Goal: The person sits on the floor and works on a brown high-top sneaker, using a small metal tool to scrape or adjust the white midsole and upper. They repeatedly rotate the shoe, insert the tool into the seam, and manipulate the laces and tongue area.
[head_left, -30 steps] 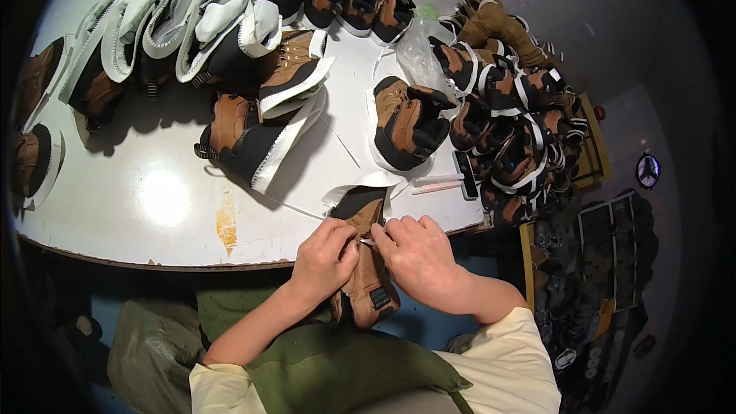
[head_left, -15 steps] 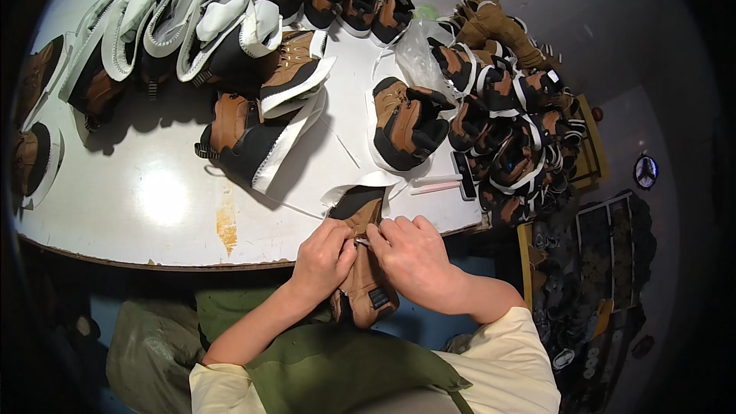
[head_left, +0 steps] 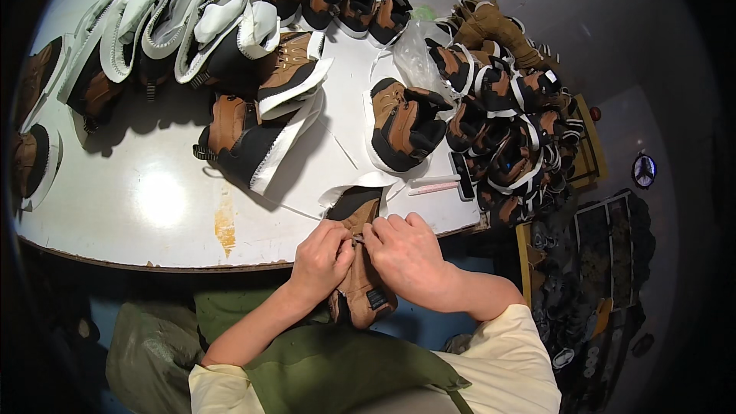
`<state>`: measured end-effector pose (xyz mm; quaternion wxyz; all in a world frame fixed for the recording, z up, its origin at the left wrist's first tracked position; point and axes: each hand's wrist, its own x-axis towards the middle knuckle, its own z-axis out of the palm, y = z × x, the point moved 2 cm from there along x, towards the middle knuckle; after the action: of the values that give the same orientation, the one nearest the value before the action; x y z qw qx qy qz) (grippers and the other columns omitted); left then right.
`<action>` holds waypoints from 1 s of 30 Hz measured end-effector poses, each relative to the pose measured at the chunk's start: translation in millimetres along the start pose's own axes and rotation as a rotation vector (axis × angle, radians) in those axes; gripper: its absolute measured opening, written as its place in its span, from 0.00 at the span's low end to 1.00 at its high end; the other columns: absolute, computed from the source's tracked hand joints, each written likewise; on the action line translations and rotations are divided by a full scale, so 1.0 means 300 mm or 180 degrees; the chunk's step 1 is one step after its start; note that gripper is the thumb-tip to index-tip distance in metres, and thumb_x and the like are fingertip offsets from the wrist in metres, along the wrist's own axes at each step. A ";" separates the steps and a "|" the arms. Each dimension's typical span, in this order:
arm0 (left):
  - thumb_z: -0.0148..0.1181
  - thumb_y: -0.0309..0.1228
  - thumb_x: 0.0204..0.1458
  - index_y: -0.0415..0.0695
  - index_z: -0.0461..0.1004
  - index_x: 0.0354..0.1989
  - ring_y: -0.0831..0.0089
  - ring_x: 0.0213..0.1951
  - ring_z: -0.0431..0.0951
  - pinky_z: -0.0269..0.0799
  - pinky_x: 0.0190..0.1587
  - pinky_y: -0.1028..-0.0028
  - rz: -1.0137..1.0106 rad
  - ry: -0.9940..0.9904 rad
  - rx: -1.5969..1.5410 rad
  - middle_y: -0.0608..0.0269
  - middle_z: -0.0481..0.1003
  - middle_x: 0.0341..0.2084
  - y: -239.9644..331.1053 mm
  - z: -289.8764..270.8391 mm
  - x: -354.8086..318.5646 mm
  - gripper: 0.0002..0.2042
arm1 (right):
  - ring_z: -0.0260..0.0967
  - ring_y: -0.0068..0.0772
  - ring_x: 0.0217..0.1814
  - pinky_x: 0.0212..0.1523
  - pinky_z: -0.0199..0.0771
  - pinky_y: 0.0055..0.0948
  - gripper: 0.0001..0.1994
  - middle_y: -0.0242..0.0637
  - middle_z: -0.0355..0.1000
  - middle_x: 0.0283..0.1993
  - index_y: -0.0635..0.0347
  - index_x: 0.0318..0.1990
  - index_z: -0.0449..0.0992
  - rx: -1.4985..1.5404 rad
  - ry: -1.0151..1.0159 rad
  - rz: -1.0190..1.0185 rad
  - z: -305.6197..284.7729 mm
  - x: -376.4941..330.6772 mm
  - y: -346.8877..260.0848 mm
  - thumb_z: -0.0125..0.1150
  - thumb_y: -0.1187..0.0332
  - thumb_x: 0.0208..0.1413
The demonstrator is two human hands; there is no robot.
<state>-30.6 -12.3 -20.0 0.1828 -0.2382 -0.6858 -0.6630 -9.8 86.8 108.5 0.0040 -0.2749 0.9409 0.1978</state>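
A brown and black shoe upper [head_left: 361, 289] lies across the table's near edge, its white-edged toe end on the table and its collar hanging toward my lap. My left hand [head_left: 320, 258] is closed on the left side of its front opening. From the other side, my right hand [head_left: 408, 262] is closed, thumb and forefinger pinched beside the left fingertips. Something small and thin shows between the fingertips at the opening; it is too small to name. Just beyond stands another brown and black shoe upper [head_left: 402, 126], upright on the table.
Several shoe uppers with white lining edges [head_left: 188, 31] crowd the white table's [head_left: 115, 207] far left. On the right lie a phone [head_left: 462, 176], a pink pen-like stick [head_left: 433, 188], a clear plastic bag [head_left: 418, 54] and a heap of shoe uppers [head_left: 514, 130]. A shoe rack [head_left: 606, 253] stands lower right.
My right hand has shifted very slightly left, its fingertips closer to the left ones at the opening. The shoe upper stays in place.
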 end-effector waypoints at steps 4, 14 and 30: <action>0.59 0.16 0.40 0.35 0.70 0.30 0.58 0.28 0.74 0.73 0.30 0.66 0.0022 -0.0008 0.0030 0.54 0.71 0.27 -0.004 0.002 -0.003 0.08 | 0.66 0.30 0.31 0.31 0.59 0.29 0.15 0.32 0.65 0.27 0.65 0.38 0.75 -0.0004 -0.0006 -0.0007 0.000 0.001 0.002 0.57 0.71 0.39; 0.59 0.16 0.40 0.35 0.70 0.31 0.57 0.28 0.74 0.73 0.30 0.66 0.0022 -0.0020 0.0018 0.53 0.71 0.28 -0.007 0.001 -0.005 0.08 | 0.66 0.31 0.32 0.31 0.60 0.30 0.16 0.32 0.65 0.28 0.65 0.39 0.75 0.0047 -0.0078 -0.0053 -0.010 0.007 0.009 0.58 0.71 0.38; 0.59 0.16 0.41 0.35 0.70 0.31 0.57 0.29 0.74 0.73 0.31 0.66 0.0014 -0.0035 0.0012 0.53 0.71 0.29 -0.006 -0.002 -0.007 0.08 | 0.67 0.32 0.33 0.32 0.60 0.30 0.15 0.33 0.66 0.29 0.64 0.39 0.76 0.0128 -0.0118 -0.0101 -0.010 0.011 0.014 0.58 0.70 0.39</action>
<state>-29.9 -13.1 -22.6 0.1809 -0.2430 -0.6875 -0.6600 -14.4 87.1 112.6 0.0301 -0.2859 0.9400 0.1838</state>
